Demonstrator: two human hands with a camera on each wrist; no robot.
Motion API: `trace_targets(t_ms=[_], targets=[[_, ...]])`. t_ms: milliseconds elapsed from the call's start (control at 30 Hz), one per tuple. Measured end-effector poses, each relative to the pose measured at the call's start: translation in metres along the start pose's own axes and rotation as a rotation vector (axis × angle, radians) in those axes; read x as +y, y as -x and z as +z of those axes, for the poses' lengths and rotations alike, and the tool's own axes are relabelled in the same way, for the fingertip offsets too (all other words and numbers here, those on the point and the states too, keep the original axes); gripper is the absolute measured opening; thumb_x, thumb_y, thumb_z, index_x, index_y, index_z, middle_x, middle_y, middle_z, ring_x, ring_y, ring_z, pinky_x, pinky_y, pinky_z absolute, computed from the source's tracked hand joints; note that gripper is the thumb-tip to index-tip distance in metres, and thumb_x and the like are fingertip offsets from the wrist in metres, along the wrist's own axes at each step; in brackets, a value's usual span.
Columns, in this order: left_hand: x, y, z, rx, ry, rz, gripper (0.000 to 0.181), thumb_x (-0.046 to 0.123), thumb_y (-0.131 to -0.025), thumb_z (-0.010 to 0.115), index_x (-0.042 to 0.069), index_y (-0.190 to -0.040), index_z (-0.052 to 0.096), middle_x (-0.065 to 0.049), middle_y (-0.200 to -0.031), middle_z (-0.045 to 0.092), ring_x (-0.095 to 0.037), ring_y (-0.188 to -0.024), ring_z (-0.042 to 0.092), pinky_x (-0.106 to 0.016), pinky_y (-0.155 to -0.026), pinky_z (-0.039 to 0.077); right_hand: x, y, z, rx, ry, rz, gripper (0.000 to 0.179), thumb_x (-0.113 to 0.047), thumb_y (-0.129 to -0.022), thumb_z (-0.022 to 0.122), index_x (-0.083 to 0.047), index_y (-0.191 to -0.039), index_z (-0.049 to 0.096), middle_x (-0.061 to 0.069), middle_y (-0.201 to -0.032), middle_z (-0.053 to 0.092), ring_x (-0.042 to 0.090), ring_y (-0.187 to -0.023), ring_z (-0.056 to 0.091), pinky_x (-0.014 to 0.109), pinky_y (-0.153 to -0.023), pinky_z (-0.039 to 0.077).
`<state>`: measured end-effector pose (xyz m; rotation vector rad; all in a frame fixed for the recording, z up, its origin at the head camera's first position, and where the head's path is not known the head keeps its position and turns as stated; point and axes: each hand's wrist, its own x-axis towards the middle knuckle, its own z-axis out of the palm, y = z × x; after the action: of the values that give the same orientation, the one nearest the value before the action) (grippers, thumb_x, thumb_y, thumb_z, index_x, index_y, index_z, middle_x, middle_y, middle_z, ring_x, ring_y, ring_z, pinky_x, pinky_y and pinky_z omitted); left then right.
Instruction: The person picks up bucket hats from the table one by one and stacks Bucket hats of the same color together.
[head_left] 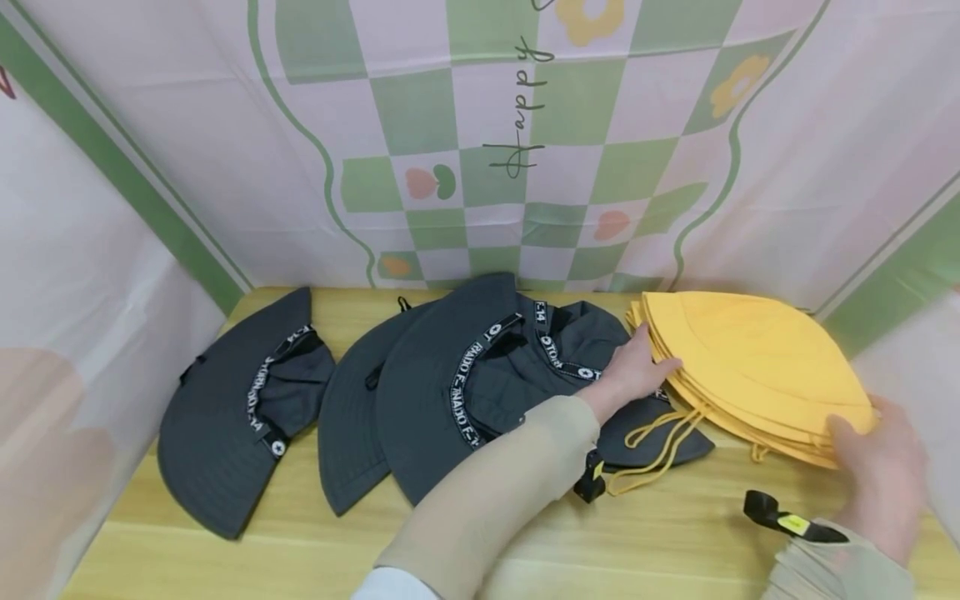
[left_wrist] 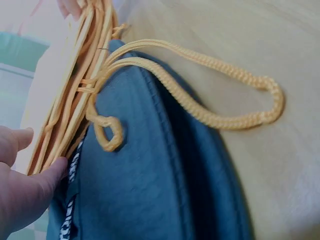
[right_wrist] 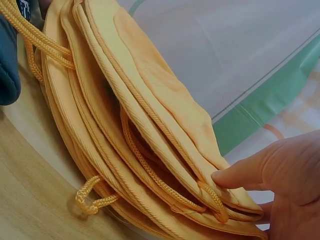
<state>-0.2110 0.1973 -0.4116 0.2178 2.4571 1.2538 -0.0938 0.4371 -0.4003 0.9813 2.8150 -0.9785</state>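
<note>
Several flat-folded yellow bucket hats [head_left: 750, 358] lie stacked at the right of the table, with yellow cords [left_wrist: 215, 110] trailing from their brims. My left hand [head_left: 636, 367] pinches the stack's left end, thumb on one side and fingers on the other. At the opposite end, my right hand [head_left: 883, 458] grips the layered brims, its thumb on the top hat. In the right wrist view, the brims [right_wrist: 125, 100] fan slightly apart. Under my left forearm is a dark grey bucket hat [head_left: 652, 429], partly covered. Whether the yellow stack rests fully on the table cannot be told.
More dark grey hats [head_left: 420, 375] overlap in the middle, with lettered bands. Another grey hat [head_left: 217, 417] lies apart at the left. The wooden table [head_left: 300, 550] meets a checked cloth backdrop [head_left: 487, 183] behind, and cloth walls stand at both sides.
</note>
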Motion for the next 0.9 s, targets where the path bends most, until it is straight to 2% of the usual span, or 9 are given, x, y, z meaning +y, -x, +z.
trace_targets(t_ms=[100, 200, 300, 467, 600, 667, 800, 900], targets=[[-0.001, 0.001, -0.007, -0.007, -0.014, 0.037, 0.074, 0.044, -0.098, 0.061, 0.025, -0.160, 0.023, 0.008, -0.160, 0.037, -0.014, -0.147, 0.039, -0.027, -0.115, 0.039, -0.001, 0.001, 0.000, 0.015, -0.001, -0.004, 0.071, -0.025, -0.100, 0.042, 0.006, -0.156, 0.011, 0.038, -0.157, 0.016, 0.059, -0.143, 0.019, 0.066, -0.116, 0.022], [-0.001, 0.002, -0.016, -0.027, -0.039, 0.068, 0.073, 0.045, -0.099, 0.059, 0.024, -0.160, 0.023, 0.009, -0.161, 0.035, -0.012, -0.147, 0.039, -0.027, -0.115, 0.039, -0.005, 0.002, 0.001, 0.064, -0.015, -0.020, 0.070, -0.025, -0.100, 0.043, 0.007, -0.155, 0.015, 0.040, -0.154, 0.022, 0.059, -0.142, 0.024, 0.065, -0.116, 0.023], [-0.002, 0.003, -0.028, -0.050, -0.053, 0.110, 0.070, 0.043, -0.100, 0.059, 0.026, -0.159, 0.025, 0.009, -0.159, 0.039, -0.009, -0.141, 0.046, -0.025, -0.108, 0.045, -0.010, 0.002, 0.000, 0.114, -0.032, -0.037, 0.068, -0.025, -0.100, 0.044, 0.007, -0.155, 0.018, 0.038, -0.156, 0.023, 0.057, -0.143, 0.024, 0.063, -0.118, 0.022], [-0.005, 0.005, -0.056, -0.056, -0.088, 0.242, 0.056, 0.033, -0.101, 0.060, 0.025, -0.152, 0.040, 0.009, -0.150, 0.052, -0.007, -0.128, 0.059, -0.019, -0.097, 0.050, -0.021, 0.003, -0.001, 0.207, -0.097, -0.029, 0.064, -0.024, -0.100, 0.046, -0.003, -0.157, 0.024, 0.026, -0.161, 0.026, 0.048, -0.149, 0.024, 0.058, -0.122, 0.020], [-0.013, 0.009, -0.081, -0.055, -0.140, 0.338, 0.044, 0.029, -0.102, 0.059, 0.022, -0.145, 0.051, 0.007, -0.140, 0.061, -0.006, -0.123, 0.061, -0.015, -0.097, 0.048, -0.034, 0.009, -0.003, 0.265, -0.184, 0.021, 0.063, -0.024, -0.098, 0.047, -0.014, -0.158, 0.029, 0.012, -0.164, 0.028, 0.035, -0.152, 0.026, 0.050, -0.125, 0.021], [-0.018, 0.012, -0.094, -0.049, -0.165, 0.372, 0.041, 0.028, -0.102, 0.058, 0.020, -0.142, 0.054, 0.006, -0.137, 0.063, -0.006, -0.122, 0.061, -0.016, -0.100, 0.047, -0.043, 0.014, -0.003, 0.294, -0.215, 0.021, 0.062, -0.024, -0.097, 0.047, -0.017, -0.157, 0.032, 0.009, -0.164, 0.029, 0.032, -0.151, 0.028, 0.048, -0.125, 0.022], [-0.031, 0.016, -0.121, -0.012, -0.215, 0.418, 0.036, 0.026, -0.103, 0.058, 0.018, -0.137, 0.059, 0.003, -0.136, 0.064, -0.011, -0.125, 0.060, -0.020, -0.104, 0.046, -0.059, 0.023, 0.002, 0.358, -0.194, -0.086, 0.056, -0.020, -0.098, 0.045, -0.012, -0.153, 0.040, 0.018, -0.158, 0.038, 0.038, -0.146, 0.034, 0.052, -0.122, 0.025], [-0.041, 0.019, -0.137, 0.008, -0.251, 0.443, 0.032, 0.024, -0.103, 0.057, 0.016, -0.134, 0.062, 0.001, -0.134, 0.065, -0.013, -0.124, 0.060, -0.024, -0.104, 0.047, -0.068, 0.026, 0.008, 0.368, -0.161, -0.178, 0.054, -0.018, -0.098, 0.044, -0.006, -0.150, 0.042, 0.025, -0.152, 0.043, 0.045, -0.141, 0.037, 0.056, -0.120, 0.025]])
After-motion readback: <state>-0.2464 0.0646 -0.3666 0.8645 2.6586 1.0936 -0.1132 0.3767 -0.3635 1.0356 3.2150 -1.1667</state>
